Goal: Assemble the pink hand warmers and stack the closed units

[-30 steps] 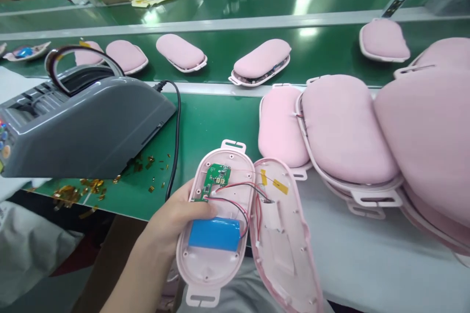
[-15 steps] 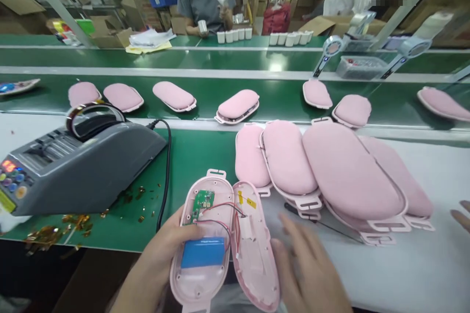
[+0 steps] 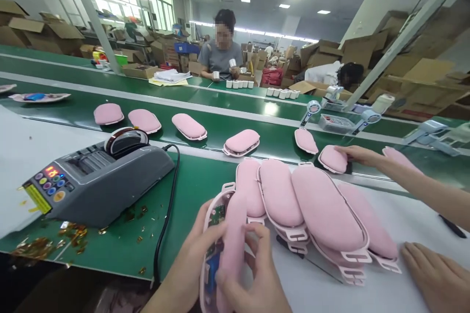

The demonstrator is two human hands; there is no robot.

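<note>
A pink oval electronic device casing is in front of me, its two halves partly folded together. My left hand grips the base half, thumb over its inner edge. Inside the base show a green circuit board and part of a blue battery pack. My right hand grips the cover half, which stands tilted over the base with its smooth outside toward me. The wires between the halves are hidden. Just to the right lies a pile of similar pink casings.
A grey tape dispenser stands left, with a black cord and gold tape scraps. Pink casings lie along the green conveyor. From the right, a co-worker's hand touches one; another hand rests on the white sheet.
The cover half has swung up and left over the base, and my right hand has taken hold of it. A co-worker's arm has reached in to a casing. My view has tilted upward.
</note>
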